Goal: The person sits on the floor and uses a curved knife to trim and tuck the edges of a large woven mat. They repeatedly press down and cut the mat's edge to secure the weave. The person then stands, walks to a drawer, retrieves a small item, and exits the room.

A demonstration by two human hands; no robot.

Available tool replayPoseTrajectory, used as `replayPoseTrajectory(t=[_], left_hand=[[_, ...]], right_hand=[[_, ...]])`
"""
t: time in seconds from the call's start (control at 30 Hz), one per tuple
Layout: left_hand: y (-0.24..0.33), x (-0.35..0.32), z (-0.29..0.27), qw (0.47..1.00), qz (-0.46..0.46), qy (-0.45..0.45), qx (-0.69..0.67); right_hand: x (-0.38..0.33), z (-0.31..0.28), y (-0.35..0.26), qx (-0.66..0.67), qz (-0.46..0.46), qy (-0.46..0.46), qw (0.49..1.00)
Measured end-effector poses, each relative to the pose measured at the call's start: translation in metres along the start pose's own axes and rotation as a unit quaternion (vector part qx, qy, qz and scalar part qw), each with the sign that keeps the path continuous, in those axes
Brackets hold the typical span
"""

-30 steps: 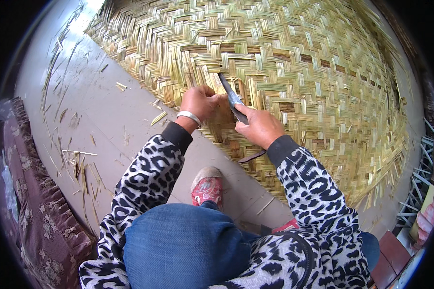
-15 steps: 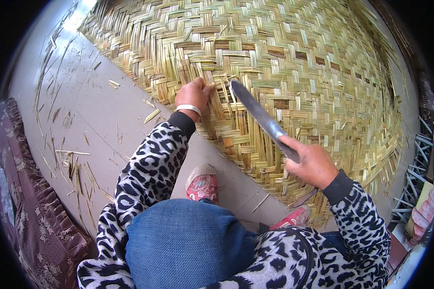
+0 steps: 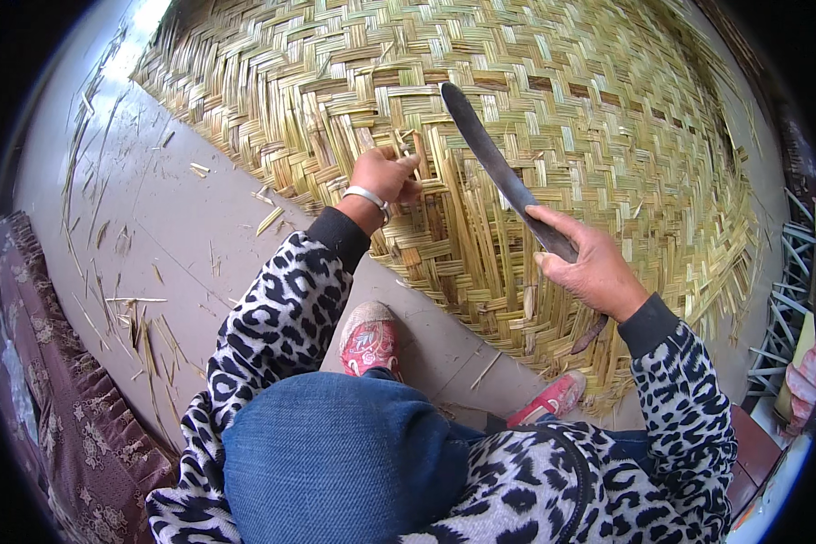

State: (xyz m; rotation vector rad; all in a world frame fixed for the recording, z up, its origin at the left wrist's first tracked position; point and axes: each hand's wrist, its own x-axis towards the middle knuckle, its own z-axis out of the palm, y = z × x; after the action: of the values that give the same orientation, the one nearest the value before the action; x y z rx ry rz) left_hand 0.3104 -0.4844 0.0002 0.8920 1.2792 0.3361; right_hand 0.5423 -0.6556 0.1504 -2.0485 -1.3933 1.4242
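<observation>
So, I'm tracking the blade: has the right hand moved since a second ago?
Yes: judged against the woven mat, the right hand has moved rightward, carrying the blade along.

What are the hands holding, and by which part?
Right hand: long flat blade, by its near end. Left hand: at the woven mat; can't tell whether it grips anything.

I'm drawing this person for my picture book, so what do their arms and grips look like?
They have long leopard-print sleeves, black spots on whitish grey, ending in plain, dark cuffs. Just past the left one sits a pale, shiny bangle; none shows on the right. The left grip and right grip wear no gloves.
</observation>
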Motion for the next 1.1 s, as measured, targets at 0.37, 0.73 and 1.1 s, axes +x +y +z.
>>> replayPoseTrajectory(t=[0.37, 0.73, 1.1], left_hand=[[0.009, -0.012, -0.013, 0.989, -0.014, -0.114, -0.097], [0.032, -0.069, 0.006, 0.963, 0.172, -0.207, 0.027], [0.013, -0.006, -0.039, 0.995, 0.017, -0.094, 0.008]], right_hand=[[0.017, 0.006, 0.034, 0.009, 0.073, 0.037, 0.997], [0.041, 0.019, 0.079, -0.103, 0.038, 0.057, 0.992], [0.038, 0.017, 0.075, -0.075, 0.018, 0.075, 0.994]])
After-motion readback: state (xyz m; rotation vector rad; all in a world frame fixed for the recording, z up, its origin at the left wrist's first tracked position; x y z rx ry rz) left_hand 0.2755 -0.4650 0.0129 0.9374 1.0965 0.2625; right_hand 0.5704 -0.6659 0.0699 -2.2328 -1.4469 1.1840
